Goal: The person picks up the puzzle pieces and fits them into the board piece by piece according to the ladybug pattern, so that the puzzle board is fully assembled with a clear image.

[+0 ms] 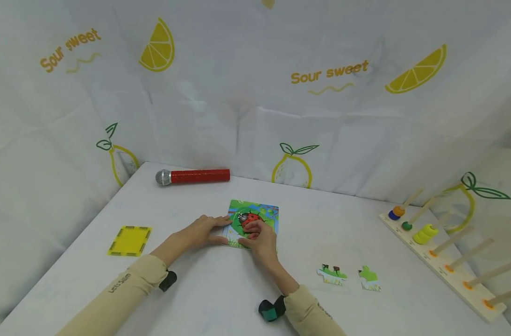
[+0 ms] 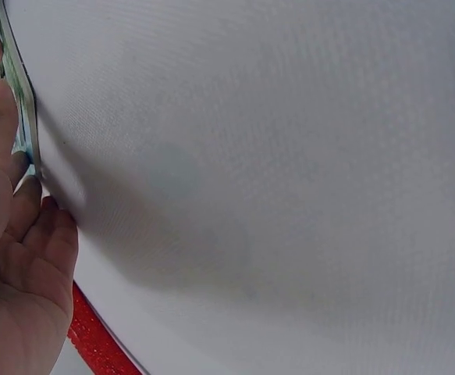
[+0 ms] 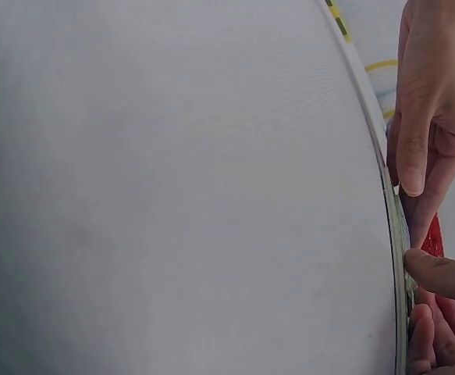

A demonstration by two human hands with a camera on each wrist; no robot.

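A jigsaw puzzle [image 1: 234,207] with a red ladybug on green lies flat on the white table in the head view. My left hand [image 1: 202,231] lies along its left side, fingers fairly straight at the upper edge and thumb near the lower corner. Over the lower middle of the picture, my right hand [image 1: 263,242] pinches a puzzle piece with curled fingers and thumb; the hand mostly hides that piece. In the left wrist view the puzzle's edge [image 2: 30,117] shows side-on beside the left hand [image 2: 32,273]. The right wrist view shows the right thumb [image 3: 446,277] against the puzzle's top.
Two loose puzzle pieces [image 1: 332,274] [image 1: 369,278] lie right of the hands. A red microphone [image 1: 200,176] lies at the back, and a yellow square tile [image 1: 130,241] at the left. Along the right edge stands a wooden peg rack [image 1: 442,263] with coloured beads.
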